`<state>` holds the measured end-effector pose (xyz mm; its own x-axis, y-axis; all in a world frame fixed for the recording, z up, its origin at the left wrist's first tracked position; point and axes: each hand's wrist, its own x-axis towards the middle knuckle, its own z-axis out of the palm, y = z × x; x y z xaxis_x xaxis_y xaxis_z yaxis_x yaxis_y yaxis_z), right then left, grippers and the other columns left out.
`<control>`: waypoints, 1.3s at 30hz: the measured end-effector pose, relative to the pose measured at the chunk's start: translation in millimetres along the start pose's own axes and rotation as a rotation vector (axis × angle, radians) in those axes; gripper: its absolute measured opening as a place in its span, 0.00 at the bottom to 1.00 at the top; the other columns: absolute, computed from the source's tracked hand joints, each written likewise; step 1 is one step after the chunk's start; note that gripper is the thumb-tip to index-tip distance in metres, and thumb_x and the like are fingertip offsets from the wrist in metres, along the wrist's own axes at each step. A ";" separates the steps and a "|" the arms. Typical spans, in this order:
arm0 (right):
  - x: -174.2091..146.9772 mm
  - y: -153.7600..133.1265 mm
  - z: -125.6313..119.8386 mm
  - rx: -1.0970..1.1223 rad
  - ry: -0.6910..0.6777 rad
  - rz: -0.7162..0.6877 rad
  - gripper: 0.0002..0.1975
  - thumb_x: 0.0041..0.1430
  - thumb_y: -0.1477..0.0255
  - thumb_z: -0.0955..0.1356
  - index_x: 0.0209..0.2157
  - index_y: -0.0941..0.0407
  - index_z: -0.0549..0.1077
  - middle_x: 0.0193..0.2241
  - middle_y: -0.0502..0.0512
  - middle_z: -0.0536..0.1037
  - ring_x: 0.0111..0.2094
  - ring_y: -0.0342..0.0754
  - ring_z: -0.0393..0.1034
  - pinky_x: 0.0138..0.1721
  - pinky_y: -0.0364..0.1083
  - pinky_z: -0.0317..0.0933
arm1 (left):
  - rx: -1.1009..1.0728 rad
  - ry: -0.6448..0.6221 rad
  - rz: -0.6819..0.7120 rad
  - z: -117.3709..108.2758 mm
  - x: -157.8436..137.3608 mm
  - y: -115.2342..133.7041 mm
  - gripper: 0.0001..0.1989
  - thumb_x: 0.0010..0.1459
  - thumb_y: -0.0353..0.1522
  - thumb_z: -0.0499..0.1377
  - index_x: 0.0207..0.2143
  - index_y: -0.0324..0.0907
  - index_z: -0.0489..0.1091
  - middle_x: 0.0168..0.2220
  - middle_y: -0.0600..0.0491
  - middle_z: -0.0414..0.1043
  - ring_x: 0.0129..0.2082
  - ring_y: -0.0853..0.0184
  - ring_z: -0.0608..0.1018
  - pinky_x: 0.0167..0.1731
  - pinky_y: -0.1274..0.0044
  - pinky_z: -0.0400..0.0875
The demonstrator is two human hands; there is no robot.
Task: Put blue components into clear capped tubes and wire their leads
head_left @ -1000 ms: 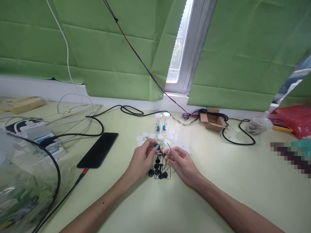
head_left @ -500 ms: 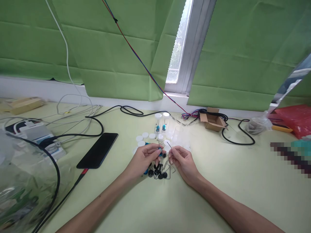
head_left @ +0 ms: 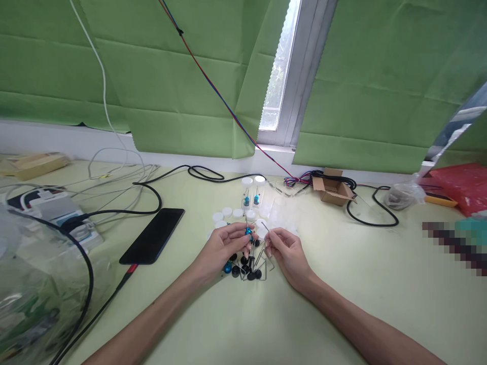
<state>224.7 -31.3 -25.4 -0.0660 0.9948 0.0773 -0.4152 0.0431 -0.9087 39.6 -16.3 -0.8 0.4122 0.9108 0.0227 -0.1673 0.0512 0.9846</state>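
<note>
My left hand (head_left: 227, 247) pinches a small blue metal part (head_left: 248, 231) from which a thin rod (head_left: 246, 215) points up. A thin metal rod (head_left: 265, 226), slim like a hex key, is held between the thumb and fingers of my right hand (head_left: 286, 249); its far end points up and left, apart from the blue part. Below and between the hands lie bent metal rods (head_left: 265, 271) and several black round knobs (head_left: 251, 276). A blue round piece (head_left: 227, 267) rests under my left wrist. Fingers hide part of what each hand grips.
Behind the hands stand two clear tubes with white caps (head_left: 259, 180) and blue parts inside. Loose white caps (head_left: 218, 217) lie nearby. A phone (head_left: 152, 236) is on the left, beside cables and a plastic bag (head_left: 38, 309). A cardboard box (head_left: 335, 192) sits at the back right.
My left fingers have shifted slightly, and more of the blue part shows above the thumb. My right hand has hardly moved.
</note>
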 end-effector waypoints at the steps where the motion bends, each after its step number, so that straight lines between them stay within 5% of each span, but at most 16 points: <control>1: -0.1 0.0 0.1 -0.003 -0.002 0.000 0.15 0.52 0.60 0.75 0.27 0.57 0.76 0.23 0.49 0.71 0.23 0.42 0.62 0.26 0.44 0.57 | 0.000 0.001 0.003 0.0 0.1 0.2 0.19 0.57 0.37 0.65 0.50 0.39 0.73 0.37 0.47 0.77 0.26 0.71 0.73 0.33 0.74 0.71; 16: -2.8 1.8 -0.5 -0.191 -0.003 -0.118 0.14 0.57 0.60 0.72 0.27 0.56 0.76 0.21 0.49 0.71 0.21 0.43 0.62 0.26 0.45 0.59 | 0.133 0.079 0.044 2.3 -1.9 5.4 0.19 0.57 0.38 0.64 0.50 0.41 0.73 0.26 0.55 0.73 0.24 0.69 0.75 0.33 0.73 0.71; 39: -10.2 0.8 0.5 -0.459 -0.030 -0.236 0.12 0.60 0.62 0.70 0.30 0.56 0.77 0.21 0.51 0.72 0.21 0.43 0.62 0.25 0.44 0.58 | 0.250 0.114 0.086 4.0 -2.2 0.4 0.16 0.55 0.38 0.65 0.44 0.40 0.75 0.27 0.54 0.74 0.25 0.66 0.76 0.33 0.72 0.73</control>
<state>224.6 -41.4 -26.7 -0.0479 0.9504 0.3073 0.0186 0.3084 -0.9511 42.3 -19.9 0.2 0.3004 0.9483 0.1021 0.0342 -0.1177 0.9925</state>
